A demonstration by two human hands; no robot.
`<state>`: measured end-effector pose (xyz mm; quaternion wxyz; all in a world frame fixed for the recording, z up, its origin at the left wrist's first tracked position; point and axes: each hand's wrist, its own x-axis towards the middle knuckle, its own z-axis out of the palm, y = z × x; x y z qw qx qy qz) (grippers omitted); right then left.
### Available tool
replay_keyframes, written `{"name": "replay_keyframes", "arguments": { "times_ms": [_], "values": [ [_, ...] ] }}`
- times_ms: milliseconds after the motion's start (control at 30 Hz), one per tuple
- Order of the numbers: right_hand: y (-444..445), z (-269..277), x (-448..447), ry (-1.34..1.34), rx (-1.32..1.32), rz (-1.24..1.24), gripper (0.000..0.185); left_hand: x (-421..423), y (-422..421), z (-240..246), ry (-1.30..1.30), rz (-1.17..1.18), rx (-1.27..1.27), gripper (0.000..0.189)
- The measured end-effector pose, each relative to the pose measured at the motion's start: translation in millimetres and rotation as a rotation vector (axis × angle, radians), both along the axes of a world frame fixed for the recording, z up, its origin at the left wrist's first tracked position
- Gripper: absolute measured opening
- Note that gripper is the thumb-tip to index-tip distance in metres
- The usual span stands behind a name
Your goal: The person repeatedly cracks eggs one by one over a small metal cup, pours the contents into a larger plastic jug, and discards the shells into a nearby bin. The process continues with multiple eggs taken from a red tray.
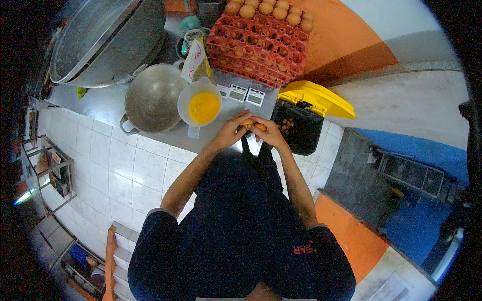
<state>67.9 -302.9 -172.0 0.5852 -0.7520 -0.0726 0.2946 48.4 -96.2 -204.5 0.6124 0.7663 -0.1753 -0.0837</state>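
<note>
My left hand [228,132] and my right hand [272,132] meet over the table's front edge. Each is closed around a brown egg: one egg [246,122] lies under my left fingers, another egg [260,127] under my right fingers. Whether the two touch is hard to tell. To the left of my hands stands a translucent plastic jug [184,98] with yellow beaten or loose egg [204,108] in it. Beyond my hands are stacked red egg trays [260,45], with several brown eggs [279,13] in the far rows.
A large metal wok-like pan [154,98] stands left of the jug, near a huge metal pot [124,56]. Several small digital timers [237,93] lie on the steel table [212,131]. At the right, a black bin [299,139] with a raised yellow lid [320,98] holds eggshells [287,125].
</note>
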Motion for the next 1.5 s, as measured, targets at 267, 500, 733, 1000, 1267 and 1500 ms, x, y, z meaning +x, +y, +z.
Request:
{"name": "replay_keyframes", "arguments": {
  "times_ms": [267,500,733,1000,1267,1500],
  "values": [
    [4.8,-5.2,-6.7,-0.377,-0.181,-0.045,0.044,5.1,2.8,6.5,-0.151,-0.086,0.211,0.06],
    [16.6,-1.9,-10.4,-0.468,-0.19,-0.151,0.038,0.6,-0.8,27.2,-0.035,-0.063,0.382,0.06],
    [7.6,7.8,-19.2,-0.367,-0.215,-0.071,0.047,-7.7,2.2,21.4,-0.039,-0.107,0.323,0.059],
    [11.2,0.1,-37.7,-0.458,-0.261,-0.015,0.052,-30.1,10.9,2.5,0.081,-0.101,0.286,0.061],
    [14.9,-0.4,-44.7,-0.338,-0.33,-0.029,0.058,-34.0,12.7,-11.8,0.021,-0.168,0.346,0.065],
    [14.7,-6.1,-51.7,-0.417,-0.393,-0.026,0.055,-35.0,13.5,-17.8,0.033,-0.187,0.324,0.067]
  ]
}}
